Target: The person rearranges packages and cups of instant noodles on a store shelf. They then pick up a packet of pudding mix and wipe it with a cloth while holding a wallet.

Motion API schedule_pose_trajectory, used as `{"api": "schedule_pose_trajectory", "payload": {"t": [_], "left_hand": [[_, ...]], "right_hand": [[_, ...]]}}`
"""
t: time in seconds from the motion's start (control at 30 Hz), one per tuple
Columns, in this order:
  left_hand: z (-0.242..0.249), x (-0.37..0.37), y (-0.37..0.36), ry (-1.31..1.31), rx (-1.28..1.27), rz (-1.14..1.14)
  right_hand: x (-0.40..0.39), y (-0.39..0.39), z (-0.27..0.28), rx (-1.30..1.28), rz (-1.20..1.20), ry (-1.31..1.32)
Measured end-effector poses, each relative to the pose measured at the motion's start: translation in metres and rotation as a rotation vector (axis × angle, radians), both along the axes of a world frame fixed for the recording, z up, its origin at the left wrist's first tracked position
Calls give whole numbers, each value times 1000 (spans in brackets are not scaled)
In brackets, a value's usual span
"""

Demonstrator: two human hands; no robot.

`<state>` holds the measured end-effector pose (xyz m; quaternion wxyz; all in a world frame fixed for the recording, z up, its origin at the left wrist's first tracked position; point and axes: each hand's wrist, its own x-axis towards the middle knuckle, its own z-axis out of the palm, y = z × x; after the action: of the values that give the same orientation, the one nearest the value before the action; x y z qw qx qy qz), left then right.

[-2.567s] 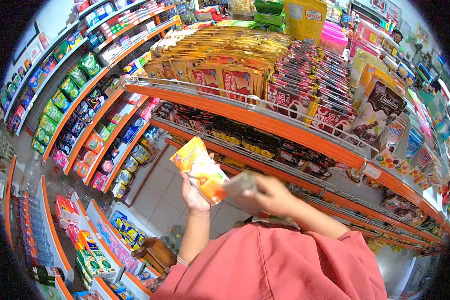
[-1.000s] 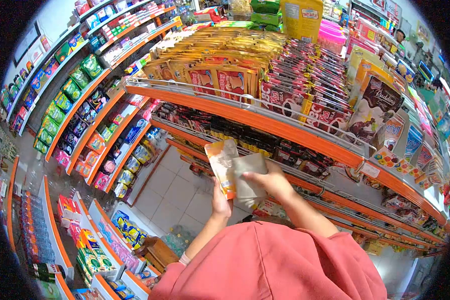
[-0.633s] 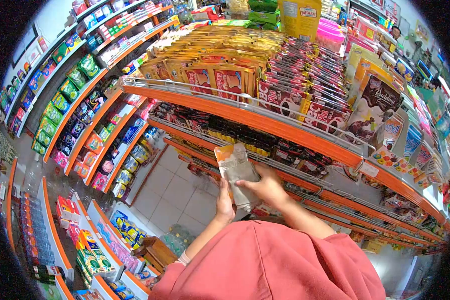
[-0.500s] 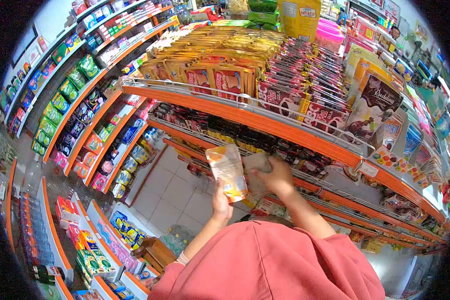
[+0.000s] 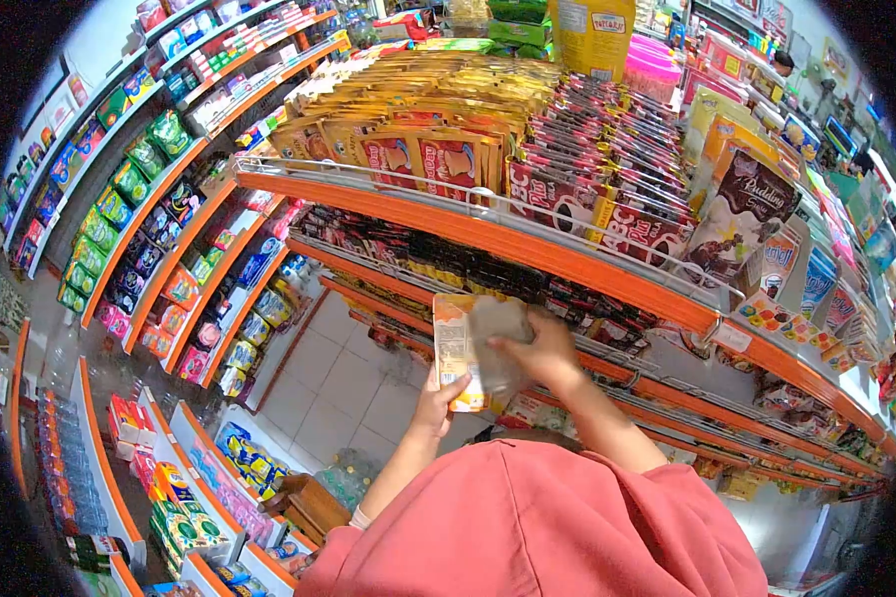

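The grey cloth is back over the face of the orange packet; half a second ago the right hand had drawn it off to the side, toward the shelf, and the packet's printed back showed bare. Now the cloth lies pressed against the packet again, so I judge the wiping is mid-stroke, not finished. The left hand grips the packet from below, fingers closed on its lower edge, holding it upright in front of the chest. The right hand is clenched on the cloth, bunched against the packet's right half.

There is no counter here: the packet is held in the air, just in front of the orange shelf of a shop rack. On top of that shelf stand rows of gold sachets and dark red sachets, with pudding boxes to the right. Lower shelves carry darker packs. Across the tiled floor a second rack runs along the aisle, crowded with green and coloured packs.
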<state>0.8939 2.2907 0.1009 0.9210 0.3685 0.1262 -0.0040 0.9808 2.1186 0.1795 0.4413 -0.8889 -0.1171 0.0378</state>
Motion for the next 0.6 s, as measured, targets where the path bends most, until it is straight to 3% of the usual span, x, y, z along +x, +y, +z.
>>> {"api": "schedule_pose_trajectory", "payload": {"t": [0.07,0.13,0.2,0.27,0.33,0.4,0.47,0.53,0.6], "left_hand": [[12,-3,4,-14,329,-118],[17,-4,13,2,330,-152],[18,-7,19,-61,562,-253],[16,-11,20,-75,524,-238],[19,-17,30,4,651,-372],[20,-21,38,-77,639,-298],[39,-28,46,-34,664,-376],[35,-34,52,-30,619,-392],[33,-39,55,-15,631,-375]], "right_hand": [[4,-7,10,-25,13,-134],[5,-9,18,-72,209,-434],[0,-4,16,217,616,-79],[-6,7,18,79,739,-201],[-4,10,14,139,635,-192],[1,10,16,61,556,-282],[6,9,20,-15,477,-369],[7,6,26,-100,262,-473],[-1,6,34,-97,255,-453]]}}
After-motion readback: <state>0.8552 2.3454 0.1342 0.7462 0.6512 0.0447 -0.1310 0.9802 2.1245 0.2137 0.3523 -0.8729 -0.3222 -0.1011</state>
